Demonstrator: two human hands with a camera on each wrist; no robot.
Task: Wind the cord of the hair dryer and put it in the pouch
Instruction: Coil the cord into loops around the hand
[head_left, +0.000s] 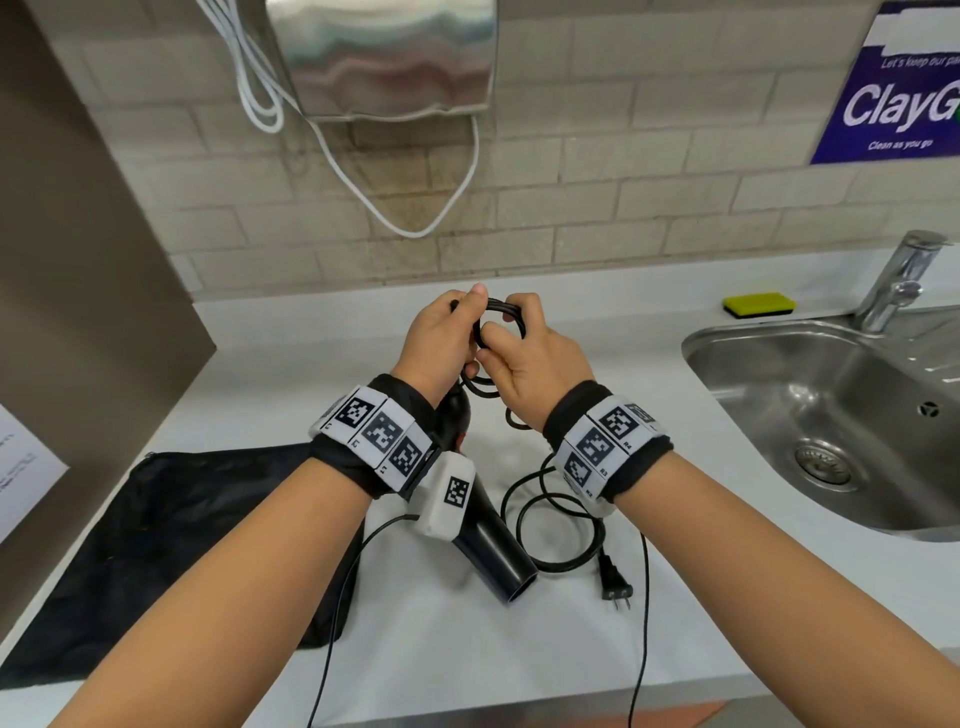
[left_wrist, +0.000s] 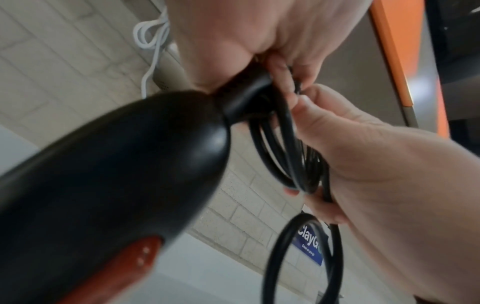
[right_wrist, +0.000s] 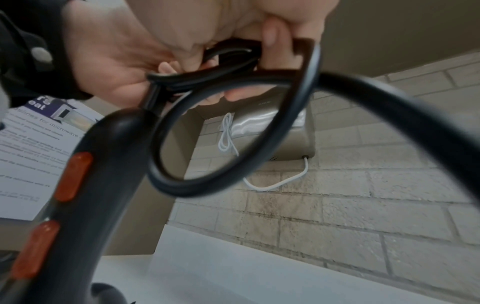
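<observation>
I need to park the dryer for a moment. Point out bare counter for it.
Bare counter lies between the hands and the sink, and behind the hands toward the wall. It is crowded near you: pouch on the left, loose cord and plug in the middle.

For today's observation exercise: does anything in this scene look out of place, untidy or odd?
Mostly the cord: only a few loops are gathered between the left hand and right hand; the rest sprawls loose over the counter, plug lying free. The pouch lies flat.

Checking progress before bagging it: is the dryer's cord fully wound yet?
Only partly. Both hands hold a few coils, but loose cord and the plug lie on the counter.
</observation>
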